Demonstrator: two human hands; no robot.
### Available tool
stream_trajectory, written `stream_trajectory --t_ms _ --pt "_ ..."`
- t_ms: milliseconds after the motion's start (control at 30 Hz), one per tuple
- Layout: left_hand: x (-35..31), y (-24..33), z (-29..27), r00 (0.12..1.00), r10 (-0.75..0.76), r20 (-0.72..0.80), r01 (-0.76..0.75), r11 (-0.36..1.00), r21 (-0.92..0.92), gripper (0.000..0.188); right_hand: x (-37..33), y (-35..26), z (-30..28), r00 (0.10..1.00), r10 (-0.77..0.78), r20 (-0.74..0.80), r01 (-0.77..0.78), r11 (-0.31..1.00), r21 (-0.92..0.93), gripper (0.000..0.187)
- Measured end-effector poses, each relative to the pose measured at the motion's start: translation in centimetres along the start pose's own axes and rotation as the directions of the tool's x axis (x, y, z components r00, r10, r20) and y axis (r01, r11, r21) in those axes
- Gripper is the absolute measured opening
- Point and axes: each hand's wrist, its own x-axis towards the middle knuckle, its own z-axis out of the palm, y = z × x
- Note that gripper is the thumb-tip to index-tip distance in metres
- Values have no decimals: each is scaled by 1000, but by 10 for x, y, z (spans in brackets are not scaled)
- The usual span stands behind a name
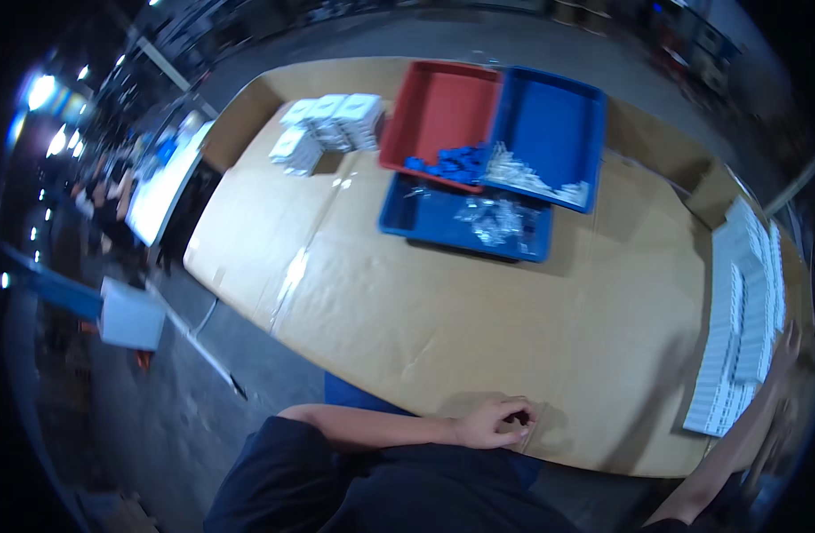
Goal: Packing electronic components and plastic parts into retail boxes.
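Note:
My left hand (496,423) rests at the near edge of the cardboard-covered table (443,329). Its fingers are loosely curled, a gap shows between them and the thumb, and nothing is visible inside. Far to the right, my right arm stretches out, and my right hand (787,348) is at the outer side of long rows of stacked flat white pieces (732,329). It seems to touch or nearly touch them; blur and the picture's rim hide what its fingers do.
A red tray (443,107) holds small blue parts (456,165). Beside it, a blue tray (554,124) holds small white parts (523,173). Both overlap a lower blue tray (434,222) with clear plastic bags (498,220). White stacks (336,120) stand far left. Cardboard walls (652,147) border the table.

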Motion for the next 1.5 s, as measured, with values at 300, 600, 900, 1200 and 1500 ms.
stream_trajectory --t_ms 300,600,900,1200,1500 --pt "44 -21 22 963 -225 146 268 807 -526 29 -279 -353 72 736 177 654 -444 855 268 26" --pt "-10 4 -65 839 -41 -543 150 976 158 27 -262 -497 203 540 -300 786 -96 906 412 29" --pt "-29 -11 -20 535 59 -843 337 900 277 25 -184 -649 394 621 -485 615 290 872 395 50" --pt "14 24 29 583 123 -803 285 895 344 27 -98 -669 442 467 -451 760 438 865 244 84" --pt "19 28 34 641 125 -757 288 875 389 30 -100 -658 432 612 -592 524 450 806 384 96"
